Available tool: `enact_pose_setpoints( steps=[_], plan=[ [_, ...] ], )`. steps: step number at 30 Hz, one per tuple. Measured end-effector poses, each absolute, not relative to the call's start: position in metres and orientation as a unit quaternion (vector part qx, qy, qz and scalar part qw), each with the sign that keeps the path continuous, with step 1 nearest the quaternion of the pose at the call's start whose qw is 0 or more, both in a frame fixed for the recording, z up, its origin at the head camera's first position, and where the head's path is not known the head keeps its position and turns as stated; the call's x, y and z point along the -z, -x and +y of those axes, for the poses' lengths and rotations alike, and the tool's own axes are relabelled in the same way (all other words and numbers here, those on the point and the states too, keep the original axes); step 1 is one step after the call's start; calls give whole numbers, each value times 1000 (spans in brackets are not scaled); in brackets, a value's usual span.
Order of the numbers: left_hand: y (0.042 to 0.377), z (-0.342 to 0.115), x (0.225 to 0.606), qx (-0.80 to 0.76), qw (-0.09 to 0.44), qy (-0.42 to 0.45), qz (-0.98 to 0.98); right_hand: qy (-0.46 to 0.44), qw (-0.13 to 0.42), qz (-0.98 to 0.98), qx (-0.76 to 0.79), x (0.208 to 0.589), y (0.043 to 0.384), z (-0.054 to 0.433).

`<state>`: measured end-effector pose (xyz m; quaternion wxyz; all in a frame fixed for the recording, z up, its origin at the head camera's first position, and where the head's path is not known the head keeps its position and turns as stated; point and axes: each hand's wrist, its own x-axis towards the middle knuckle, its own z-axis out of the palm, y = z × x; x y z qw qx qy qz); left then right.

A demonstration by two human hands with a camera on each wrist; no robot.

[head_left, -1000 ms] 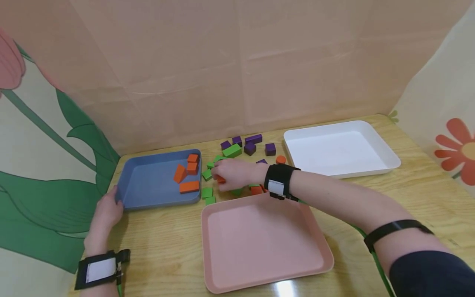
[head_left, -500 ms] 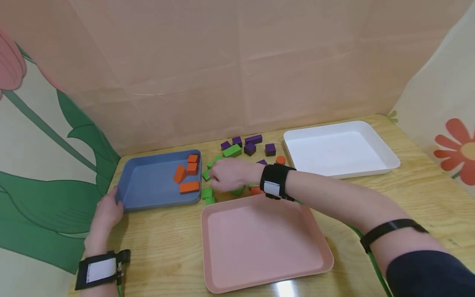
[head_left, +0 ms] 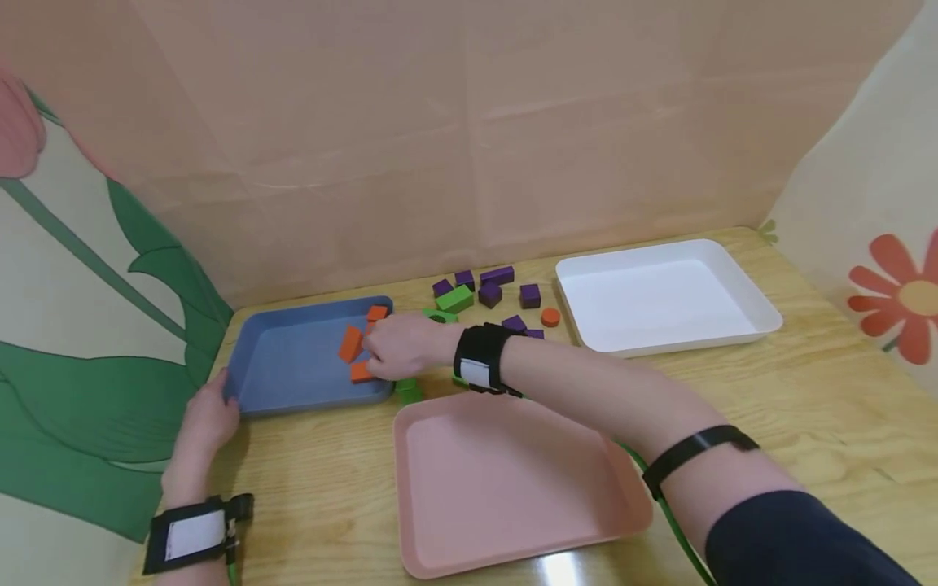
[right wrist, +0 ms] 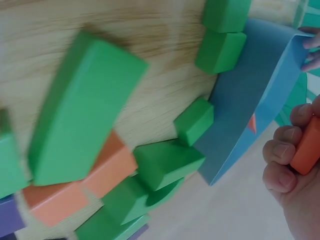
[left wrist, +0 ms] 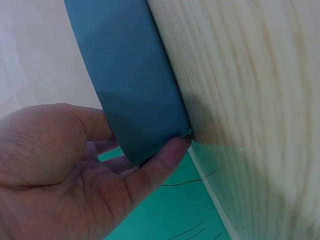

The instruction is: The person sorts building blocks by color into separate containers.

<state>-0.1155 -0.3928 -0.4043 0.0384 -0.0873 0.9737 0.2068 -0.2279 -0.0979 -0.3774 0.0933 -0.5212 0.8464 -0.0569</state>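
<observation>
My left hand (head_left: 208, 413) grips the near left corner of the blue tray (head_left: 293, 402). In the left wrist view, fingers (left wrist: 155, 167) wrap the tray's outer corner beside the tabletop. My right hand (head_left: 401, 346) is over the tray's right side, its fingers hidden from the head camera. In the right wrist view it holds an orange block (right wrist: 306, 150) in curled fingers. Several orange blocks lie in the tray, one long block (head_left: 352, 343) left of the hand. Green blocks (right wrist: 82, 115) and two more orange pieces (right wrist: 112, 165) lie on the table under the right wrist.
In front of the block pile stands a pink tray (head_left: 513, 480). A white tray (head_left: 667, 297) is at the back right. Purple blocks (head_left: 490, 294), a green block (head_left: 455, 299) and an orange disc (head_left: 550, 317) lie between the blue and white trays.
My right hand has moved left from the green blocks to over the blue tray, carrying the orange block. My left hand keeps its grip on the tray corner.
</observation>
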Motion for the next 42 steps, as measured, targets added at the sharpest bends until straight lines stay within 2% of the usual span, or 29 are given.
enact_pose_setpoints(
  steps=[4, 10, 15, 26, 35, 42],
  plan=[
    [116, -393, 405, -207, 33, 84, 974, 535, 76, 840, 41, 379, 231, -113],
    [115, -392, 406, -208, 28, 86, 974, 530, 86, 844, -8, 384, 233, -128],
    [115, -389, 405, -215, 29, 86, 972, 524, 72, 847, -60, 388, 234, -134],
    [115, -389, 406, -210, 20, 84, 974, 547, -14, 835, -57, 396, 246, -125],
    [117, -389, 405, -208, 18, 88, 974, 515, 43, 856, -14, 380, 253, -91],
    [115, -388, 404, -211, 21, 86, 974, 512, 52, 857, -17, 379, 263, -55]
  ],
)
